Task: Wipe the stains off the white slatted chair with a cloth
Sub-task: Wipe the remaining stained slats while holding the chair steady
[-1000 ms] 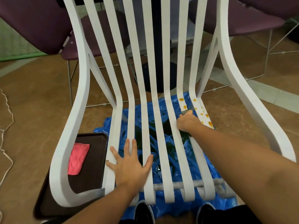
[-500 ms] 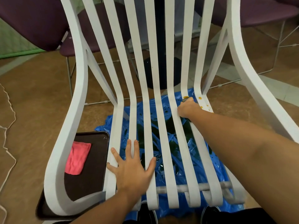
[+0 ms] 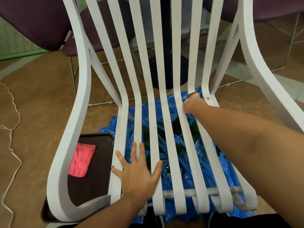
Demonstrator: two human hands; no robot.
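The white slatted chair [image 3: 154, 112] fills the view, seat slats running toward me. My left hand [image 3: 138, 171] lies flat with fingers spread on the left seat slats near the front edge. My right hand [image 3: 194, 103] is curled round a dark cloth [image 3: 191, 94], of which only a small edge shows, pressed on the second slat from the right where seat meets backrest. Orange stain spots [image 3: 208, 98] remain on the rightmost slat just beside that hand.
Blue plastic sheeting [image 3: 174, 129] with dark wet patches lies under the seat. A dark tray [image 3: 98, 162] with a pink cloth [image 3: 81, 160] sits on the floor at left. Purple chairs [image 3: 41, 22] and a black table base [image 3: 167, 71] stand behind. A white cord [image 3: 11, 145] trails at far left.
My right hand has slid the cloth up the slat toward the backrest bend, and several orange spots it passed are gone. The left hand has stayed in place.
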